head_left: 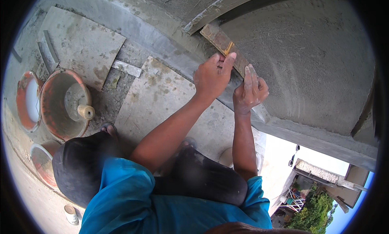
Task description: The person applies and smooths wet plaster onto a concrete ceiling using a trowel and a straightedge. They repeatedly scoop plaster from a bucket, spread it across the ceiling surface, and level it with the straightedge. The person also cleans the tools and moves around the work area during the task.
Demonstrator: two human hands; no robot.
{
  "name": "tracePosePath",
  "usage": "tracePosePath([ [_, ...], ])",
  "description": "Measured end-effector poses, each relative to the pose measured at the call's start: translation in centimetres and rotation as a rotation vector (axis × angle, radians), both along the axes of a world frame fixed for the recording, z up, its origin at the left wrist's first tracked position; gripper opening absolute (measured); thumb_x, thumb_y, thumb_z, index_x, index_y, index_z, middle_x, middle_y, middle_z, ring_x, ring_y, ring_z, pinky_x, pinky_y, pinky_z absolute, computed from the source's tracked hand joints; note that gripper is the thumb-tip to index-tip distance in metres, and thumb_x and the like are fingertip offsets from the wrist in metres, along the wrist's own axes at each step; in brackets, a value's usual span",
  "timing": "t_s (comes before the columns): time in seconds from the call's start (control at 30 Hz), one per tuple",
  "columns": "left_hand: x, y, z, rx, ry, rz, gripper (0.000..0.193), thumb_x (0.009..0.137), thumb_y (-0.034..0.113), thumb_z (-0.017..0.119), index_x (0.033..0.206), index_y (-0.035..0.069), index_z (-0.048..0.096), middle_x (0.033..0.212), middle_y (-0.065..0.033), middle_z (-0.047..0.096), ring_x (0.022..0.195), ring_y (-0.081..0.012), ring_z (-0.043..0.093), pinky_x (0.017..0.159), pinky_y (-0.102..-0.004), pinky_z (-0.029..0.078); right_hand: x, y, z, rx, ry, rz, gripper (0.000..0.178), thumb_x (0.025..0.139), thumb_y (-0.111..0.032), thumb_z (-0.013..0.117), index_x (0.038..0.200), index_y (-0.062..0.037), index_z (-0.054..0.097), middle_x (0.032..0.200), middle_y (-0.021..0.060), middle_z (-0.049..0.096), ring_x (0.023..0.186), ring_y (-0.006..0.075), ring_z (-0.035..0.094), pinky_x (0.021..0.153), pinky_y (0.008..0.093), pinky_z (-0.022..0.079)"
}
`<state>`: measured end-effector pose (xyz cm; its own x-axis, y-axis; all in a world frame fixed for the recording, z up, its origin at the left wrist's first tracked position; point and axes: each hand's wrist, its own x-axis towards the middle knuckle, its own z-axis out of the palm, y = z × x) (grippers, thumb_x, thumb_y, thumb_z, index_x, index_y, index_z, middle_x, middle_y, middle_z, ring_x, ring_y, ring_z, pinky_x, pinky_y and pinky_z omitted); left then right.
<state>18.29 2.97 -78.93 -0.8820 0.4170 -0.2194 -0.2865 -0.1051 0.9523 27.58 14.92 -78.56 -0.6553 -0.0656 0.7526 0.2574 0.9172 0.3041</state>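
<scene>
A short wooden strip [218, 37], cement-stained with a yellow mark, lies slantwise along the lower edge of the grey plastered wall [312, 60]. My left hand [211, 78] pinches it near the middle, thumb on the front and fingers partly hidden behind. At the strip's lower right end, my right hand [250, 94] holds it with the fingers laid over its face and the thumb out of sight. Both hands have pale cement on the skin. The strip's upper left end reaches close to a raised strip-like edge [210, 11] on the wall.
To the left stand an orange tub [44, 106] with a roller-like tool [86, 111], another bucket [19, 98] and a third container [36, 153]. Dusty boards [81, 39] and a metal channel [48, 52] lie on the floor. A ledge [316, 135] runs below the wall, beside an opening outdoors.
</scene>
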Motion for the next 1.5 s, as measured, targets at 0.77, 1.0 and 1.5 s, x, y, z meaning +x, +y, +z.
tracePosePath([
  [0.77, -1.7, -1.0, -1.9, -0.204, -0.089, -0.063, 0.055, 0.104, 0.046, 0.046, 0.080, 0.001, 0.067, 0.062, -0.0094, 0.070, 0.058, -0.0237, 0.072, 0.069, -0.0380, 0.054, 0.5, -0.1, -3.2, -0.064, -0.146, 0.018, 0.048, 0.076, -0.001, 0.068, 0.120, -0.0182, 0.073, 0.119, -0.0023, 0.075, 0.091, 0.0214, 0.060, 0.080, 0.0348, 0.036],
  [1.0, -1.8, -1.5, -1.3, -0.147, -0.141, -0.058, 0.057, 0.103, 0.045, 0.050, 0.073, 0.001, 0.069, 0.063, -0.0099, 0.072, 0.049, -0.0191, 0.068, 0.061, -0.0341, 0.055, 0.7, -0.2, -3.9, -0.122, -0.158, 0.027, 0.052, 0.072, 0.000, 0.067, 0.121, -0.0175, 0.073, 0.120, -0.0018, 0.075, 0.092, 0.0223, 0.060, 0.079, 0.0348, 0.037],
  [1.5, -1.6, -1.0, -0.7, -0.092, -0.127, -0.036, 0.054, 0.100, 0.039, 0.058, 0.070, -0.005, 0.066, 0.059, -0.0142, 0.070, 0.047, -0.0136, 0.063, 0.052, -0.0276, 0.050, 1.1, 0.1, -2.5, -0.424, -0.218, 0.074, 0.053, 0.073, 0.006, 0.065, 0.119, -0.0177, 0.074, 0.112, 0.0071, 0.076, 0.092, 0.0271, 0.062, 0.082, 0.0371, 0.045],
])
